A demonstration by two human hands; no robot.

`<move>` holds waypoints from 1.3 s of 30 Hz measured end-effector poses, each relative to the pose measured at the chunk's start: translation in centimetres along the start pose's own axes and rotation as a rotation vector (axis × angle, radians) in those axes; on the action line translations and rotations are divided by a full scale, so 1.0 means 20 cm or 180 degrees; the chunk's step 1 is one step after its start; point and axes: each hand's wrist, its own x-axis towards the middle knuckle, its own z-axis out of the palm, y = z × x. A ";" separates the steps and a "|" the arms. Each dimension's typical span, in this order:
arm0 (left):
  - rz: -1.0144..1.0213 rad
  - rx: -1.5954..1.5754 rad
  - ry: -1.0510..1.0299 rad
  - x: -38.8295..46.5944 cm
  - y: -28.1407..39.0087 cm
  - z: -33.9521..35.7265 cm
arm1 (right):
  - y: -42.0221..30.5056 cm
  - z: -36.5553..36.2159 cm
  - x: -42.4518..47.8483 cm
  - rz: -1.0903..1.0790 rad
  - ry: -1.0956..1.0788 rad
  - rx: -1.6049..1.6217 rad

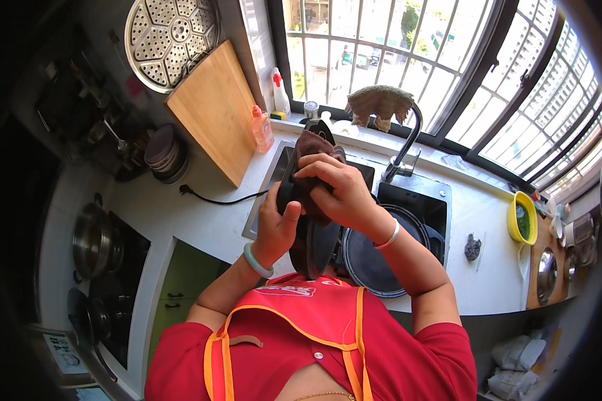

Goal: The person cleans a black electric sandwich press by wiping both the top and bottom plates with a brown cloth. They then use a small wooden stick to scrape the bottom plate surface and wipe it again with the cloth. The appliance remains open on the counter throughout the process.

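A black appliance part with a power cord [226, 200] is held up over the sink's left side; its exact kind cannot be told. My left hand [277, 223] grips its left side, thumb raised. In my right hand [338, 188] is a brown cloth [313, 148], pressed against the black surface. Below my hands a dark round plate [313, 245] hangs close to the apron, seemingly part of the same appliance. A large round black pan or lid [376, 258] lies to the right, partly over the sink [449, 220] and under my right forearm.
A faucet [404, 150] with a rag [381, 103] over it stands behind the sink. Left are a wooden cutting board [213, 115], an orange bottle [262, 131] and stacked bowls [163, 150]. A scouring pad [472, 247] and a yellow basin [532, 225] sit at the right.
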 end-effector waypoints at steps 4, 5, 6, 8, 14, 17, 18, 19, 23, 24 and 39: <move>0.0240 0.0228 0.0048 -0.02 0.01 0.00 | -0.02 -0.05 -0.09 0.0387 -0.0167 0.1457; 0.0297 0.0290 0.0085 -0.01 0.01 0.00 | -0.02 -0.08 -0.14 0.0562 -0.0235 0.1847; 0.0109 0.0178 0.0136 -0.01 0.01 -0.01 | -0.02 -0.08 -0.20 0.0622 -0.0449 0.2133; -0.0247 -0.0075 0.0211 0.02 0.00 -0.04 | 0.01 -0.10 -0.32 0.0618 -0.0998 0.2765; -0.0426 0.0086 0.0616 -0.02 -0.09 -0.11 | -0.03 0.00 -0.49 0.1694 -0.0612 0.3491; -0.0549 -0.0002 0.0730 -0.02 -0.09 -0.12 | 0.01 0.05 -0.50 0.1960 -0.0458 0.3362; -0.0565 0.0025 0.0744 -0.02 -0.09 -0.11 | 0.02 0.07 -0.51 0.2027 -0.0442 0.3334; -0.0582 0.0053 0.0758 -0.02 -0.08 -0.11 | 0.03 0.08 -0.51 0.2095 -0.0425 0.3305; -0.0632 0.0117 0.0680 -0.01 -0.06 -0.12 | 0.01 0.09 -0.44 0.2292 -0.0339 0.3314; -0.0687 -0.0017 0.0661 -0.01 -0.06 -0.12 | 0.00 0.10 -0.43 0.2094 -0.0210 0.3127; -0.0903 -0.0663 0.0780 -0.01 0.02 -0.11 | -0.03 0.18 0.04 -0.0671 -0.0293 -0.0883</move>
